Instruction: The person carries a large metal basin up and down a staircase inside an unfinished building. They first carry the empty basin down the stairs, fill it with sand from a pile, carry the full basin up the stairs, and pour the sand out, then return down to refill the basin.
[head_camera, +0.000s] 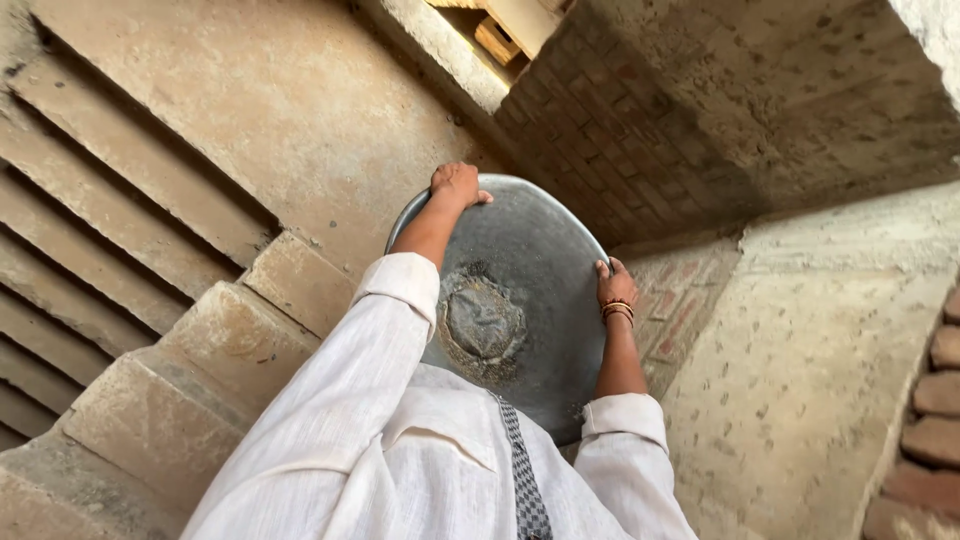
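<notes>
I hold a wide, round grey metal pan (540, 250) in front of my chest with both hands. My left hand (457, 184) grips its far rim, arm stretched out in a white sleeve. At the rim's right side my right hand (614, 287), with bangles on the wrist, is closed on the edge. A dried patch of grey mortar (482, 322) sticks to the middle of the pan, with loose grit around it. The near part of the pan is hidden behind my white shirt.
Concrete steps (150, 250) run along the left side. A bare brick wall (650, 130) rises beyond the pan, with wooden pieces (505, 30) above it. Rough plastered surface (810, 340) lies to the right, and stacked bricks (930, 420) line the right edge.
</notes>
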